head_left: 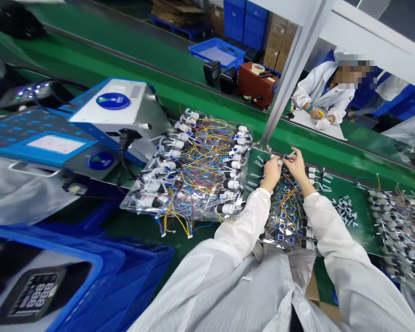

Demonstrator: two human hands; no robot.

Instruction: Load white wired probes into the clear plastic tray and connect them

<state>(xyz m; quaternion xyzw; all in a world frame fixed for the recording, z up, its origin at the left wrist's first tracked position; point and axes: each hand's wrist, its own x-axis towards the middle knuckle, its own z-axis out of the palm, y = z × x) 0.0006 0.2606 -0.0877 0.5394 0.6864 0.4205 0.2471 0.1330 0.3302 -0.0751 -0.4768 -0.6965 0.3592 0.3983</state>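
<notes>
Wire harnesses [190, 170] in clear bags lie just left, within easy reach; your left hand [271, 173] and right hand [296, 167] pinch a small white connector [281, 161] above another bagged bundle [284, 216] on the green worktop [352, 216].

From here I can't tell what the tiny pale thing [284, 158] by the left hand [272, 173] and right hand [297, 167] is. It is too small. The clear plastic bag of colored wires [399, 235] runs off the right edge. The big blue plastic crate [90, 272] gets cut off below.
</notes>
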